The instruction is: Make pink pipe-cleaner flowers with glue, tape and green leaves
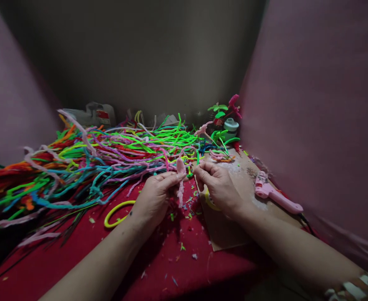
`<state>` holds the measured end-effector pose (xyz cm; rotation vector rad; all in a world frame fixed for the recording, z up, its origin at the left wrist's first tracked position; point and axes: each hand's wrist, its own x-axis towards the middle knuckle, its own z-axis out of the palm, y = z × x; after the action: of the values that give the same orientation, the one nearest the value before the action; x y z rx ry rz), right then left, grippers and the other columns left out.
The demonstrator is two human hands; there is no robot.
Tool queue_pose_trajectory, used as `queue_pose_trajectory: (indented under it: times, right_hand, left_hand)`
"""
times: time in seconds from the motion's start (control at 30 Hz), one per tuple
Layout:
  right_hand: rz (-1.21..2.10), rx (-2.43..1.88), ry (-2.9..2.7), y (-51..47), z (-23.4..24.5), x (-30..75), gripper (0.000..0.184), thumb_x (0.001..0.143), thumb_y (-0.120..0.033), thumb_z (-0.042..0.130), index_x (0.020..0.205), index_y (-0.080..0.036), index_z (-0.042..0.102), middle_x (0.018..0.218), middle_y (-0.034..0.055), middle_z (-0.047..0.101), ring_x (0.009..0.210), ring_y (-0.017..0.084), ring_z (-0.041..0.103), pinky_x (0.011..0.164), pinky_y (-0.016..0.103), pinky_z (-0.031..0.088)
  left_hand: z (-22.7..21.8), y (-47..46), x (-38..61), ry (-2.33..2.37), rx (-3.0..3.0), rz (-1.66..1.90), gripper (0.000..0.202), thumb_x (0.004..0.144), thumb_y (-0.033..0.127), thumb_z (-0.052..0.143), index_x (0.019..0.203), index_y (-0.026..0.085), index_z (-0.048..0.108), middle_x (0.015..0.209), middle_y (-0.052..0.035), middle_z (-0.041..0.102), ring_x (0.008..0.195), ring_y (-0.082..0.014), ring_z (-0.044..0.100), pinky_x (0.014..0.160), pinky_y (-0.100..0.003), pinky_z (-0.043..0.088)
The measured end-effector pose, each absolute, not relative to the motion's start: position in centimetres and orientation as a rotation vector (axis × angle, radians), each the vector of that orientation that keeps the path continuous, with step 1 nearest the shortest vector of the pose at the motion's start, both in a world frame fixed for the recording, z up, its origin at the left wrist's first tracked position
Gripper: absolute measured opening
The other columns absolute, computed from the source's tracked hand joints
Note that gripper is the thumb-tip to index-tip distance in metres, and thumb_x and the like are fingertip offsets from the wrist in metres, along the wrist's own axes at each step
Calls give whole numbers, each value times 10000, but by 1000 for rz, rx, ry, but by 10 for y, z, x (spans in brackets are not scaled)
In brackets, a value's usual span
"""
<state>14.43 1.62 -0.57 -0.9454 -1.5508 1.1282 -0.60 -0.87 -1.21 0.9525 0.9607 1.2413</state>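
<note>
My left hand (157, 192) pinches a fuzzy pale pink pipe cleaner piece (180, 166) between thumb and fingers. The piece has a rounded, folded top, and a thin frayed tail hangs below the grip. A short distance to the right, my right hand (213, 182) is closed with its fingertips pressed together; what they hold, if anything, I cannot make out. Beside my left wrist lies a yellow ring-shaped piece (110, 215), partly covered by the wrist. Another yellow curved piece (209, 201) shows under my right hand, mostly hidden.
A large heap of colourful pipe cleaners (108, 154) spreads over the red cloth (159, 271). A pink glue gun (278, 196) lies on the cardboard sheet (224, 234). Pipe cleaner flowers (218, 108) and a small pale jar (231, 125) stand at the back right. Coloured scraps dot the cloth.
</note>
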Motion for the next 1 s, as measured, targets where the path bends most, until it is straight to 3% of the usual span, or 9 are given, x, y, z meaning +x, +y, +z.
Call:
queue_pose_trajectory:
  times: [0.2, 0.33, 0.4, 0.47, 0.57, 0.77, 1.0]
  right_hand:
    - [1193, -980, -1505, 20, -5, 144, 186, 816, -323, 535, 707, -173, 547, 546, -46, 483, 471, 83, 397, 488, 242, 319]
    - [907, -996, -1629, 21, 2, 156, 252, 824, -319, 535, 615, -179, 528, 511, -38, 449, 491, 92, 406, 513, 250, 357]
    - [678, -979, -1730, 16, 5, 173, 85, 820, -217, 512, 806, -177, 586, 683, 7, 559, 634, 125, 512, 611, 267, 425]
    - [373, -1043, -1851, 8, 3, 200, 333, 788, -121, 487, 1113, -183, 527, 946, 64, 601, 845, 171, 556, 748, 312, 452]
    - [-164, -1346, -1939, -9, -13, 252, 387, 759, -92, 437, 1136, -117, 520, 1098, 147, 572, 1020, 263, 504, 882, 418, 407]
    - [-393, -1987, -2058, -21, -52, 314, 457, 794, -155, 452, 1240, -54, 468, 1045, 179, 601, 893, 292, 527, 802, 429, 439]
    - [-438, -1910, -1981, -8, -70, 325, 460, 788, -171, 457, 1235, -69, 477, 955, 150, 581, 894, 281, 554, 716, 370, 477]
  left_hand:
    - [-12, -10, -5, 973, 955, 1231, 238, 720, 293, 654, 567, 124, 588, 485, 26, 500, 417, -65, 416, 435, -209, 326]
    - [-9, -5, -2, 982, 932, 1245, 236, 691, 276, 670, 550, 127, 555, 490, 30, 482, 417, -59, 409, 423, -200, 320]
    - [-6, 0, 0, 974, 941, 1257, 242, 689, 265, 671, 541, 127, 537, 493, 34, 469, 416, -49, 396, 414, -189, 297]
    - [-2, 7, 2, 958, 967, 1241, 232, 698, 261, 665, 557, 125, 541, 500, 36, 462, 412, -41, 382, 403, -182, 270]
    - [0, 15, 5, 939, 1024, 1174, 237, 705, 270, 663, 558, 126, 544, 496, 32, 465, 414, -45, 383, 405, -183, 268]
    - [-7, 9, 14, 985, 1008, 1151, 322, 655, 303, 695, 479, 150, 473, 436, 56, 413, 377, -50, 347, 393, -198, 273]
    - [-15, 4, 5, 1030, 1023, 1142, 327, 700, 328, 662, 491, 157, 478, 436, 51, 432, 371, -62, 371, 407, -215, 294]
